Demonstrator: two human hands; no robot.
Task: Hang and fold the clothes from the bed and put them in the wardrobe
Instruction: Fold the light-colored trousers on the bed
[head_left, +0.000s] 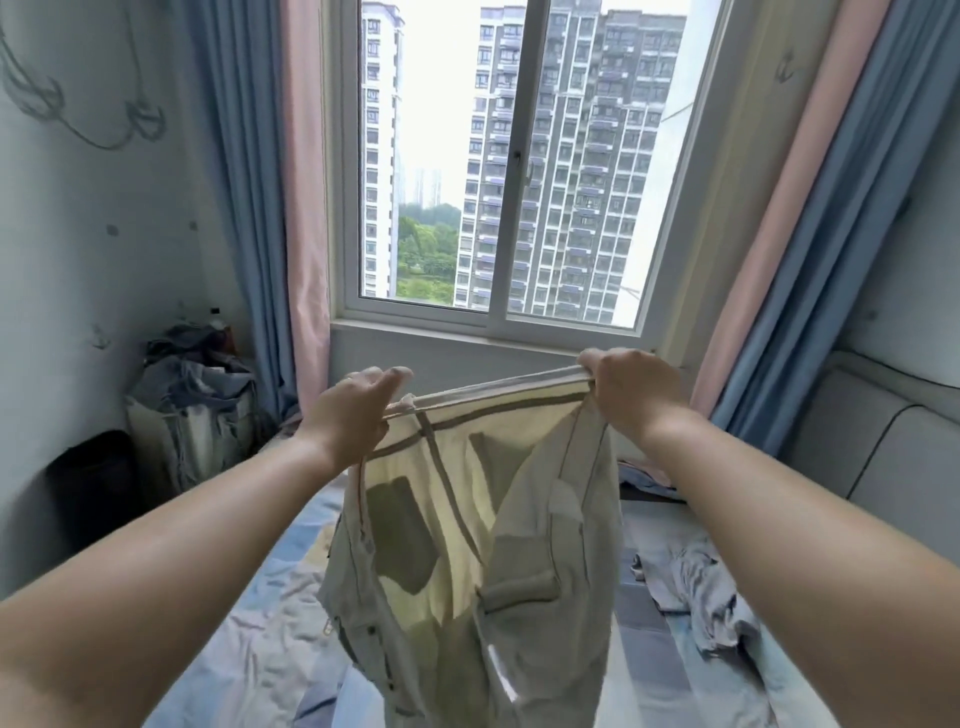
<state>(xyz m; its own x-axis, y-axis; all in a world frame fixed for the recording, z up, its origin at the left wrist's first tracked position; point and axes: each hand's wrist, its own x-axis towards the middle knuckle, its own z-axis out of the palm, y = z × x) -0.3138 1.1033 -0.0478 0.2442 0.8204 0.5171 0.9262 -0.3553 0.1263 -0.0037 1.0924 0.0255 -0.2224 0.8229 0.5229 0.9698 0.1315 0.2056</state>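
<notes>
I hold up a pair of pale beige trousers (467, 561) by the waistband, stretched between both hands in front of the window. My left hand (353, 415) pinches the waistband's left end and my right hand (631, 392) grips its right end. The legs hang down over the bed (270, 639), inside-out pockets showing through the cloth. A crumpled grey-blue garment (711, 597) lies on the bed to the right. The wardrobe is out of view.
A window (514, 171) with blue and pink curtains faces me. At the left wall stands a bag heaped with clothes (192, 410) and a dark bin (93, 493). A padded grey headboard (878, 441) is at the right. More cloth (644, 475) lies near the bed's far end.
</notes>
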